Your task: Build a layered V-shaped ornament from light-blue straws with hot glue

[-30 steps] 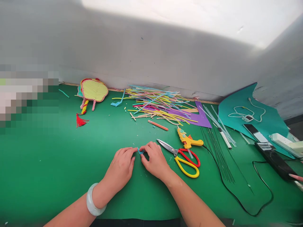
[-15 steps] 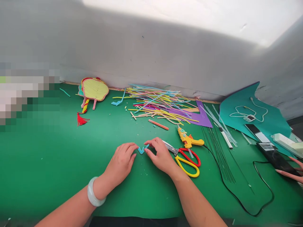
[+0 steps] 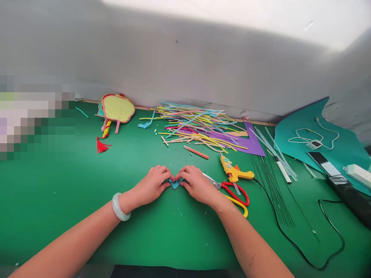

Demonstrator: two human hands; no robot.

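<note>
Head view: my left hand (image 3: 151, 186) and right hand (image 3: 199, 187) are meeting over the blue V (image 3: 174, 185), which is sitting between my fingertips, low against the green table (image 3: 87, 216). My left thumb and fingers are pinching its left arm; my right ones are pinching its right arm. Its point is facing me, showing in the gap between my hands, while my fingers are covering parts of both arms. A bracelet (image 3: 121, 207) is circling my left wrist. Just right of my right hand the scissors (image 3: 216, 185) are lying, their blade tips hiding behind that hand. The glue gun (image 3: 229, 170) is resting beside their handles. Farther off, beyond the V, an orange stick (image 3: 196, 152) is lying in front of the heaped strips (image 3: 199, 122), and a yellow fan (image 3: 118, 109) is leaning near the wall, to the left.
</note>
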